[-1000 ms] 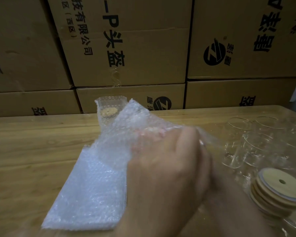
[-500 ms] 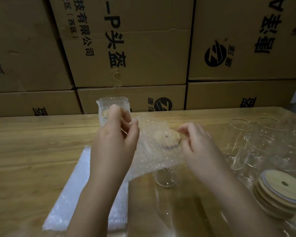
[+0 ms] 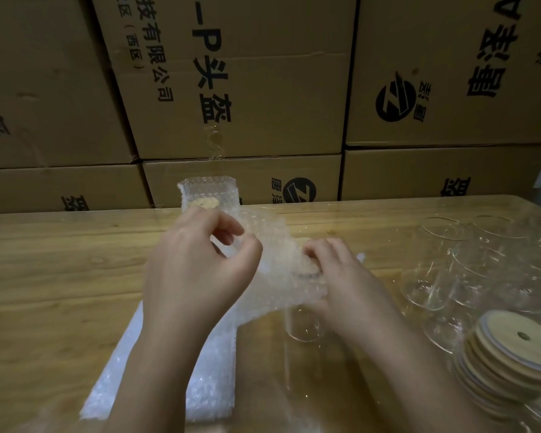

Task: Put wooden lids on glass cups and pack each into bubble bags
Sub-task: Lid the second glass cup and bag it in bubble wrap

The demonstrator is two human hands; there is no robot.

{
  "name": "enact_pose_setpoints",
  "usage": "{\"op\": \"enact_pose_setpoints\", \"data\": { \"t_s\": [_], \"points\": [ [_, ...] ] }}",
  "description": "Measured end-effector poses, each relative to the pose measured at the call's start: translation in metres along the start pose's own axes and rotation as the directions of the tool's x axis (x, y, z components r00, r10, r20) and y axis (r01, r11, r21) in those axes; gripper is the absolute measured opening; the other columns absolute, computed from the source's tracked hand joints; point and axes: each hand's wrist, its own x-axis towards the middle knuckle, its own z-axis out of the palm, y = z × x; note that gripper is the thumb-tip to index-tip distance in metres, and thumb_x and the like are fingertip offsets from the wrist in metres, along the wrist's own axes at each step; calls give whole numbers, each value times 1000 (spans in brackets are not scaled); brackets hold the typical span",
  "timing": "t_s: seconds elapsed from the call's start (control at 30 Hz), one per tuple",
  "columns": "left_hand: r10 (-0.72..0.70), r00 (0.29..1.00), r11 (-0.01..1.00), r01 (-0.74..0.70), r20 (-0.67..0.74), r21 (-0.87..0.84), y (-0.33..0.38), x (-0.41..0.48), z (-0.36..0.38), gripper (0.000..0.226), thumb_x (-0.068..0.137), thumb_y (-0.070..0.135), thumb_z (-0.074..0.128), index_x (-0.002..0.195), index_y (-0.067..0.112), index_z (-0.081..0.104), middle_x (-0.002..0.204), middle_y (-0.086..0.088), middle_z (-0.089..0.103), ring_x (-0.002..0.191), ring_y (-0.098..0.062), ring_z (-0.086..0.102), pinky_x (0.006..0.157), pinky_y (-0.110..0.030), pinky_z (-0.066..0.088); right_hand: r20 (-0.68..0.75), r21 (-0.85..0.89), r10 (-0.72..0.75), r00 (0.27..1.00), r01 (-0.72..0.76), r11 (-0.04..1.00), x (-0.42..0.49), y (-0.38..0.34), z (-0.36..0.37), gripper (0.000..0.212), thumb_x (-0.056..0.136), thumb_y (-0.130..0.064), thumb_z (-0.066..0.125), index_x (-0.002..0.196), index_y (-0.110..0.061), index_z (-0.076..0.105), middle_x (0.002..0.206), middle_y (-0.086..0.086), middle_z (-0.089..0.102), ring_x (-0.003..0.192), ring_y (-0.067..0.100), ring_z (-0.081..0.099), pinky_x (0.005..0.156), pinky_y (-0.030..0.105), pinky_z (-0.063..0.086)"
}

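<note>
A clear bubble bag [image 3: 275, 270] covers the upper part of a glass cup [image 3: 302, 326] standing mid-table; the cup's base shows below the bag, and its wooden lid is hidden under the wrap. My left hand [image 3: 197, 276] pinches the bag's left edge between thumb and fingers. My right hand [image 3: 344, 282] grips the bag's right side against the cup. A packed cup in a bubble bag [image 3: 208, 198] stands behind my hands. Several bare glass cups [image 3: 469, 270] stand at the right, with a stack of wooden lids [image 3: 512, 354] in front of them.
A flat pile of bubble bags [image 3: 200, 389] lies on the wooden table [image 3: 50, 276] under my left forearm. Stacked cardboard boxes [image 3: 247, 89] form a wall right behind the table's far edge.
The bag has slid lower over the cup, hiding the lid that showed through it. My right hand has moved in from the bag's edge and closed on the wrapped cup.
</note>
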Motion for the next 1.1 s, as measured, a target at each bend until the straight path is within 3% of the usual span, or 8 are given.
{"op": "enact_pose_setpoints", "data": {
  "t_s": [0.2,0.33,0.47,0.57,0.67,0.8,0.93,1.1],
  "points": [
    [-36,999,999,37,38,-31,-6,2,6,20,79,18,59,94,31,61,85,17,55,73,2,54,58,-22,38,-194,39,117,974,-111,993,3,4,-13,52,73,-58,65,110,-37,36,119,-13,39,87,8,52,64,25,47],
    [-77,997,989,78,10,-125,-6,3,8,28,80,21,60,103,37,55,76,14,59,61,-4,59,58,-25,42,-518,379,250,818,-42,924,-2,1,-41,52,68,-59,66,108,-39,39,117,-11,44,92,9,55,71,33,56],
    [-79,997,985,76,-12,-156,-5,2,9,47,83,20,64,117,43,41,81,24,60,62,-5,61,61,-28,48,-578,757,391,716,292,585,-14,-10,-72,44,70,-51,75,102,-41,46,108,-12,57,97,1,62,70,15,52],
    [-80,997,982,74,-25,-175,-5,2,9,50,83,17,67,119,41,41,79,23,61,61,-6,63,62,-29,52,-380,925,444,811,319,207,-16,-12,-84,53,66,-49,79,108,-30,52,107,-4,65,101,19,68,73,27,57],
    [-73,997,983,67,-29,-173,-6,3,7,43,83,18,69,115,36,47,80,24,61,60,-5,64,60,-29,52,-211,977,365,907,201,64,-15,-15,-86,60,60,-48,74,111,-23,55,103,2,71,98,25,70,70,28,57],
    [-84,995,986,74,-60,-152,-9,6,1,12,81,23,70,85,28,60,69,22,61,60,-9,63,61,-36,54,-233,966,366,901,172,193,-13,-19,-79,60,57,-49,82,107,-26,56,103,0,67,96,23,70,68,28,57],
    [-126,992,976,122,-12,-181,-11,7,-4,10,79,25,66,69,25,63,63,11,64,55,-11,62,63,-45,56,-357,892,347,867,206,403,-14,-19,-73,43,59,-52,78,94,-41,55,92,-17,64,93,13,68,78,36,58],
    [-159,984,971,171,80,-169,-12,8,1,18,85,24,58,71,12,58,60,2,59,64,-21,60,61,-41,48,-438,789,259,861,230,570,-20,-24,-78,46,63,-53,75,100,-42,50,101,-12,62,92,7,66,70,16,52]
  ]
}}
